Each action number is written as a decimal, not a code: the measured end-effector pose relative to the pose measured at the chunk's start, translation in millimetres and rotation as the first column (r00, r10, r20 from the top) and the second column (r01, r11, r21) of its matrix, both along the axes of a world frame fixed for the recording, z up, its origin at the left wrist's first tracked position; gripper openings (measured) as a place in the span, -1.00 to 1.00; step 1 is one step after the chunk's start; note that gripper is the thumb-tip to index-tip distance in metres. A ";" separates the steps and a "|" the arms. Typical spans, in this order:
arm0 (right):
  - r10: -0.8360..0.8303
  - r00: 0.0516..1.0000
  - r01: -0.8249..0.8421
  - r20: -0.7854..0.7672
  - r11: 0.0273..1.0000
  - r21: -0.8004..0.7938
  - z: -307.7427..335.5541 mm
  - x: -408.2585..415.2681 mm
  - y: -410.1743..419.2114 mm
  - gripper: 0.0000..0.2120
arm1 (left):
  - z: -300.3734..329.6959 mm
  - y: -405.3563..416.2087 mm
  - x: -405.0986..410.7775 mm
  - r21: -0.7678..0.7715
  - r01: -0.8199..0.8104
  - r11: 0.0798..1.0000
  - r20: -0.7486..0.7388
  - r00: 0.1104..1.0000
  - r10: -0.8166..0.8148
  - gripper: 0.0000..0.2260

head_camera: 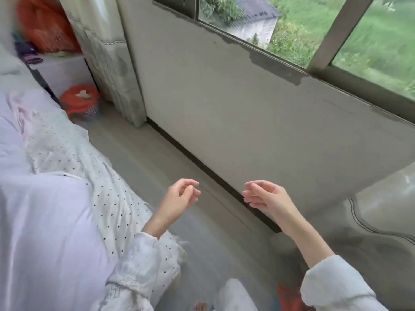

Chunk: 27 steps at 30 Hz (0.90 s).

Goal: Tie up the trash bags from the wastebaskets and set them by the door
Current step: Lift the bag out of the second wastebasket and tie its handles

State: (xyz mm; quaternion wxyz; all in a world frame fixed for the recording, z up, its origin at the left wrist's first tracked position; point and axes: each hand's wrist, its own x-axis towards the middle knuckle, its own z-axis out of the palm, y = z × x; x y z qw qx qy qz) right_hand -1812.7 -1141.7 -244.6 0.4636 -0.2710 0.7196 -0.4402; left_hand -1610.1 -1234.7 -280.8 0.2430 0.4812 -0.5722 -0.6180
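Note:
A small white mesh wastebasket [89,112] lined with a red trash bag [77,98] stands on the floor at the far left, between the bed and the curtain; crumpled paper lies in it. My left hand [179,198] hovers over the floor in the middle, fingers loosely curled, holding nothing. My right hand [267,197] hangs level with it near the wall's dark baseboard, fingers relaxed and empty. Both hands are far from the wastebasket. A bit of red plastic [288,296] shows at the bottom edge beside my right sleeve; what it is I cannot tell.
A bed with lilac and dotted white bedding [56,176] fills the left side. A grey floor strip [157,167] runs between the bed and the wall under the window [336,30]. A curtain [107,59] hangs at the far end; a second curtain [381,221] is at the right.

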 end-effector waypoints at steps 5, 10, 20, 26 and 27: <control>0.207 0.978 -0.208 0.021 0.976 0.056 -22.3 -21.5 -141.2 -0.85 | -20.6 -94.6 -14.7 0.086 -0.236 0.968 0.016 0.972 0.235 -0.81; 0.395 0.918 -0.397 0.044 0.915 0.069 -35.8 -45.5 -306.0 -0.83 | -30.0 -212.1 -43.3 0.122 -0.438 0.891 0.035 0.899 0.437 -0.78; 0.682 0.724 -0.690 0.103 0.719 0.085 -29.7 -25.1 -576.2 -0.80 | -9.9 -385.4 -9.2 0.098 -0.760 0.643 0.125 0.650 0.750 -0.79; 0.779 0.614 -0.789 0.123 0.605 0.105 -48.0 36.1 -714.0 -0.80 | -31.4 -499.6 25.5 0.148 -0.827 0.542 0.139 0.560 0.817 -0.79; 0.785 0.609 -0.793 0.112 0.600 0.103 -49.4 45.8 -742.1 -0.79 | -33.9 -526.3 33.4 0.145 -0.828 0.541 0.131 0.558 0.819 -0.79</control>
